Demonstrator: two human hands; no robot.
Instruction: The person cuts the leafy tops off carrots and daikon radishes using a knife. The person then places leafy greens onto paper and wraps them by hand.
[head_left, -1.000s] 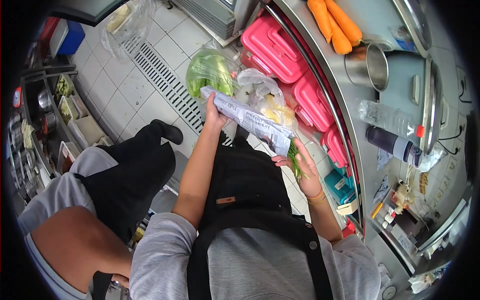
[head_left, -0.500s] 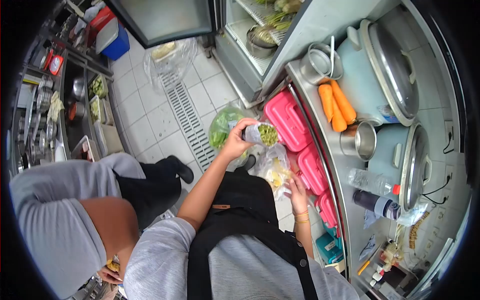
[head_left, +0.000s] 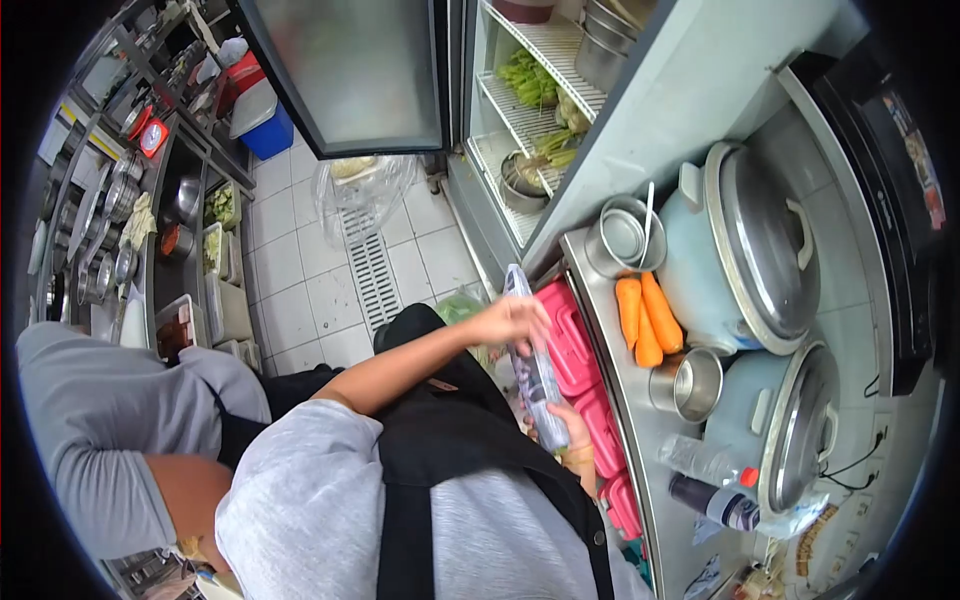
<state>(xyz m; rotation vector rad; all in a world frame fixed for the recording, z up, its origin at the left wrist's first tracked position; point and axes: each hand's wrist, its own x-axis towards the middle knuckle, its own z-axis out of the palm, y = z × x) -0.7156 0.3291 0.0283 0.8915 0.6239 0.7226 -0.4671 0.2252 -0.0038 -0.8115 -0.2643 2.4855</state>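
Observation:
A long bundle of greens (head_left: 535,385) in printed wrapping stands on end in front of my apron, leaning slightly. Around its lower end my right hand (head_left: 568,428) is closed, its fingers partly behind the wrapping. My left hand (head_left: 508,322) lies across the upper part with bent fingers, slightly blurred. The greens inside are mostly covered by the wrapping. Behind my left wrist, a plastic bag of green leaves (head_left: 460,305) sits low near the floor, partly hidden.
Pink lidded boxes (head_left: 570,345) line the steel counter's (head_left: 625,400) front. On the counter are carrots (head_left: 650,320), steel pots (head_left: 690,385) and large lidded cookers (head_left: 690,260). The fridge door (head_left: 345,80) stands open ahead. A co-worker (head_left: 90,440) is close at my left.
The bundle has turned from pointing its green cut end at me to standing lengthwise. My right hand has come up from the plastic bag onto its lower end. The view has tilted upward.

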